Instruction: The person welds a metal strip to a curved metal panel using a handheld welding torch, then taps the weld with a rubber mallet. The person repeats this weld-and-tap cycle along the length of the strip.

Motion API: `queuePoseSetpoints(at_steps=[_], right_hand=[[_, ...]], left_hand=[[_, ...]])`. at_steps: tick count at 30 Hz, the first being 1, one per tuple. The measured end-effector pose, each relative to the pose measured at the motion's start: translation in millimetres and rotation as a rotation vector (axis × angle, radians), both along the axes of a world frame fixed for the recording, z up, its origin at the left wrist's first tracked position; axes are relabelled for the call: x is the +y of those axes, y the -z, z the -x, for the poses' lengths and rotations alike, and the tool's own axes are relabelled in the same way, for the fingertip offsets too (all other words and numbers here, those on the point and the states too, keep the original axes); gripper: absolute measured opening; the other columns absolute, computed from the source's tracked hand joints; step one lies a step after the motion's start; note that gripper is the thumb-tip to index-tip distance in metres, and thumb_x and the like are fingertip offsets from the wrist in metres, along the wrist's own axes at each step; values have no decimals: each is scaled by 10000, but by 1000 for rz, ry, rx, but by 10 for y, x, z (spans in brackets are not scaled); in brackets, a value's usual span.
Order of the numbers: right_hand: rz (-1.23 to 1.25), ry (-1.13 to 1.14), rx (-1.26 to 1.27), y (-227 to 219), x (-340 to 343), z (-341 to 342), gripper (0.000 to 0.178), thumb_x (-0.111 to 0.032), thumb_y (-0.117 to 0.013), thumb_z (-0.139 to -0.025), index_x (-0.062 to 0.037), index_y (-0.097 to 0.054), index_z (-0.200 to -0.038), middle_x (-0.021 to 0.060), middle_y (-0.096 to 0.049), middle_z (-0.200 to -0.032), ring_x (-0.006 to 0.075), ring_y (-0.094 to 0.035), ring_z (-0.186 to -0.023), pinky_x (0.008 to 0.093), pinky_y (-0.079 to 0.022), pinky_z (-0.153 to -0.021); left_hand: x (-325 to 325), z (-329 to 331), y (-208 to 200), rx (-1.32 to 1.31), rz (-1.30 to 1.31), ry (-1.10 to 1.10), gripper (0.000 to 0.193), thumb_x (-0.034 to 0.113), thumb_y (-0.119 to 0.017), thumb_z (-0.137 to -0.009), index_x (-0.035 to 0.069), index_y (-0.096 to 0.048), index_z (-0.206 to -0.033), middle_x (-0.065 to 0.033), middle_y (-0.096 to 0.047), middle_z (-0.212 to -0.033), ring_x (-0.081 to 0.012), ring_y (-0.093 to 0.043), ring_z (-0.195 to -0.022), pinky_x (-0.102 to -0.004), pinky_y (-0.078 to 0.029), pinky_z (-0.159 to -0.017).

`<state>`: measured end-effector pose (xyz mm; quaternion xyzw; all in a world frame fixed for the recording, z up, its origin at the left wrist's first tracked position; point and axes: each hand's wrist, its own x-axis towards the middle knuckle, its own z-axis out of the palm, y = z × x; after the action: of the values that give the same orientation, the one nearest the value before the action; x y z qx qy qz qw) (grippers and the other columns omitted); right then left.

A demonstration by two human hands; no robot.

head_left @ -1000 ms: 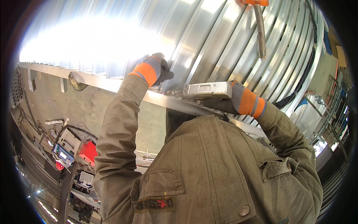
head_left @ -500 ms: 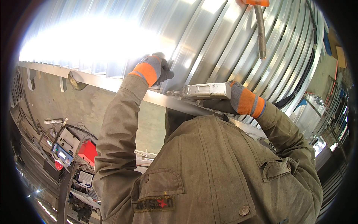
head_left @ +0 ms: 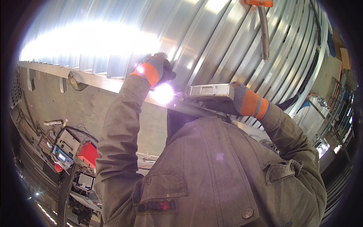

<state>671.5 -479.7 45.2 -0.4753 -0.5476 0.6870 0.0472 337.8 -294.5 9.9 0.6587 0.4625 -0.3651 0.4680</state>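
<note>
My right hand [head_left: 245,101], in an orange and grey glove, is closed around a handheld welding gun [head_left: 211,92] with a pale, boxy body. The gun's nozzle points left at the near edge of a panel of shiny metal slats [head_left: 219,49]. A white-violet glare [head_left: 163,93] burns just off the nozzle, against the metal rail [head_left: 106,81] along that edge. Just above and left of the glare rests my left hand [head_left: 155,70], gloved alike, fingers curled down at the slats. Whatever those fingers hold, if anything, is hidden.
A hammer with an orange head [head_left: 263,3] lies across the slats at the upper right. A curved metal clamp-like piece [head_left: 76,82] hangs on the rail at left. Below left stand a machine with a small screen [head_left: 62,156] and a red box [head_left: 89,154].
A bright welding arc has lit at the gun's nozzle, casting a violet haze over my jacket and left glove. Both hands have stayed nearly in place.
</note>
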Motion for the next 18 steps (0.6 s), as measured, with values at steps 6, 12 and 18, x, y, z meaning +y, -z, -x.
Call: queuePoseSetpoints(at_steps=[6,12,18], right_hand=[[27,38,-16,-56,12,46,426,-103,-806,-1025,-19,-703,-1430,131,-747,-1428,194,-712,-1293,368,-557,-1122],[94,80,39,-131,97,61,383,-118,-788,-1039,-14,-720,-1402,131,-771,-1389,175,-717,-1278,355,-551,-1124],[-149,-110,-127,-67,25,-31,342,-127,-799,-1023,-34,-746,-1348,132,-792,-1315,198,-746,-1192,365,-567,-1062]], left_hand=[[-20,-2,62,31,-40,51,360,479,-728,-940,139,-847,-957,-80,-797,-854,-295,-765,-828,-469,-614,-866],[-38,21,14,-7,-27,-9,330,451,-710,-937,146,-836,-928,-76,-783,-820,-299,-746,-812,-478,-601,-843],[-7,-27,30,37,-41,78,323,439,-714,-927,137,-826,-904,-74,-787,-819,-309,-752,-823,-482,-599,-847]])
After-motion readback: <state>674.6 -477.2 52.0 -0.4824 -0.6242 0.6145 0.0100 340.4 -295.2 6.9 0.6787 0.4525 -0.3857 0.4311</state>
